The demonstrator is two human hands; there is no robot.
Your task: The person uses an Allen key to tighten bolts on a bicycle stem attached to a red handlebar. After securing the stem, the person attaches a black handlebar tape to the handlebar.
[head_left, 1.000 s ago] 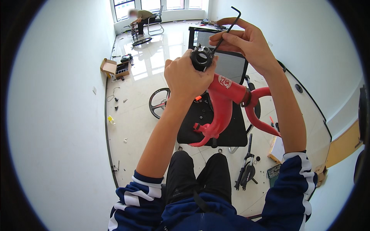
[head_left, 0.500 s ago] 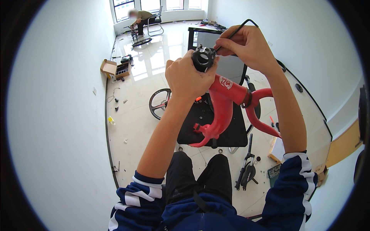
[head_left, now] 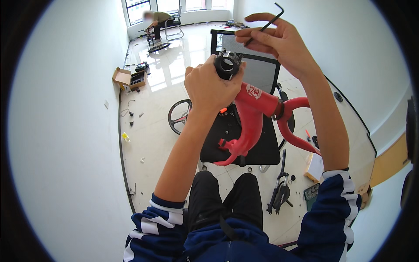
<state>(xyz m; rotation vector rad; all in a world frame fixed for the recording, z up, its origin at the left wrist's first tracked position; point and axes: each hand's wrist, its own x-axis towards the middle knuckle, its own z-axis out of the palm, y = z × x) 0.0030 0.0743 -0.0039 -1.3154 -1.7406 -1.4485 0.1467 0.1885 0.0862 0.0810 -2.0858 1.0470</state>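
Observation:
A black clamp part with a round hole and bolts, apparently a bicycle stem (head_left: 227, 65), is gripped by my left hand (head_left: 214, 83). My right hand (head_left: 283, 46) pinches a black L-shaped hex key (head_left: 267, 25), its bent end up. The key is apart from the stem, up and to the right of it. Just under my left hand, a red bicycle frame (head_left: 250, 120) leans over the seat of a black chair (head_left: 214, 146). Whether the stem touches the frame is hidden by my left hand.
A black suspension fork (head_left: 279, 192) lies on the floor at right, near a white box (head_left: 314, 168). A spoked wheel (head_left: 180, 117) is left of the chair. An open cardboard box (head_left: 123, 77) sits by the left wall. Far back, a person (head_left: 159, 21) bends over a bicycle.
My right hand has drawn the hex key up and away from the stem, its index finger now lifted. My left hand keeps hold of the stem, nearly unmoved.

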